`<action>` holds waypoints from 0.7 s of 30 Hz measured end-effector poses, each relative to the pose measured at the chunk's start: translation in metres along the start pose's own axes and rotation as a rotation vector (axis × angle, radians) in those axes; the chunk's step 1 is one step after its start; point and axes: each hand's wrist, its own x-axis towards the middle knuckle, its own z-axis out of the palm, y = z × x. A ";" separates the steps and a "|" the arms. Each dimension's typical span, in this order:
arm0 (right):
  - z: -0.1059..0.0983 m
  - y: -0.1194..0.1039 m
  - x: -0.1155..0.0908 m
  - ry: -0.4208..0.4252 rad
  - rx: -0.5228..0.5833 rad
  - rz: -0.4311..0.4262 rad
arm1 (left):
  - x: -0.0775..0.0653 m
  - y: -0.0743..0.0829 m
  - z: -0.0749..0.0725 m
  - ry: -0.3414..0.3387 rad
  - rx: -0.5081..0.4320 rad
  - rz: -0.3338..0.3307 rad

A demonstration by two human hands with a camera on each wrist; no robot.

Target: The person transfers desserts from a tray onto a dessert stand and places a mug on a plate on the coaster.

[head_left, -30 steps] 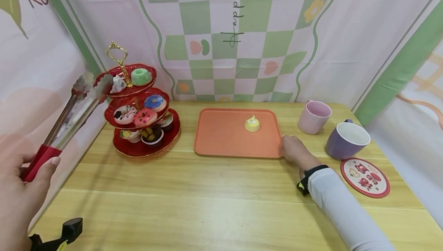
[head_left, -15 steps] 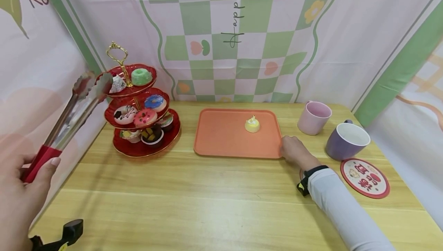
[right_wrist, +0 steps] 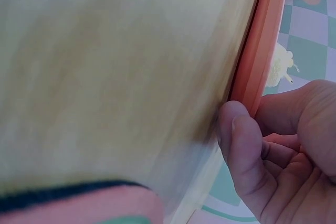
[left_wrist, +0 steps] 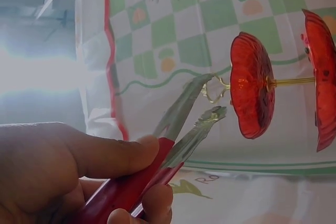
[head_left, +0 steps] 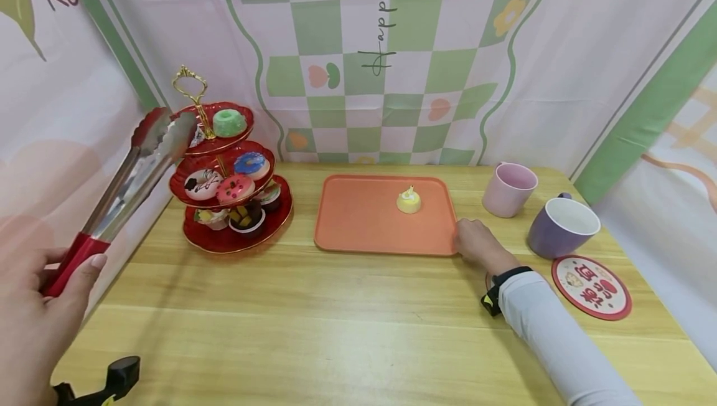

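Note:
My left hand (head_left: 42, 319) grips metal tongs (head_left: 126, 188) by their red handles. The tongs' scalloped tips, spread a little apart, overlap the left side of the red tiered stand (head_left: 215, 243) in the head view and partly hide a whitish pastry there. A green ring cake (head_left: 228, 123) sits on the top tier. In the left wrist view, the tips are near the stand's gold handle (left_wrist: 212, 90); contact cannot be told. My right hand (head_left: 482, 247) pinches the near right corner of the orange tray (head_left: 358, 222), which bears a small yellow cake (head_left: 409, 200).
Blue (head_left: 252, 165), pink (head_left: 235, 189) and white (head_left: 203, 184) donuts fill the middle tier, with cupcakes (head_left: 246, 219) below. Right of the tray stand a pink mug (head_left: 508, 191) and a purple mug (head_left: 560, 228). A round coaster (head_left: 590, 287) lies nearby. A printed cloth hangs behind.
My left hand has moved the tongs slightly right and up toward the stand's top tier, covering more of the whitish pastry. The right hand and tray have stayed put.

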 end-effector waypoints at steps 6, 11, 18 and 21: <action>0.001 0.000 0.000 0.010 -0.007 -0.008 | -0.002 0.005 0.000 -0.007 -0.024 0.096; 0.001 0.000 0.000 0.007 -0.013 -0.006 | -0.004 0.010 0.005 -0.043 0.002 0.110; 0.002 0.001 0.002 0.010 -0.024 -0.010 | -0.009 0.021 0.006 -0.116 0.125 0.139; 0.002 0.002 0.002 0.009 -0.025 -0.010 | -0.010 0.024 0.007 -0.107 0.144 0.178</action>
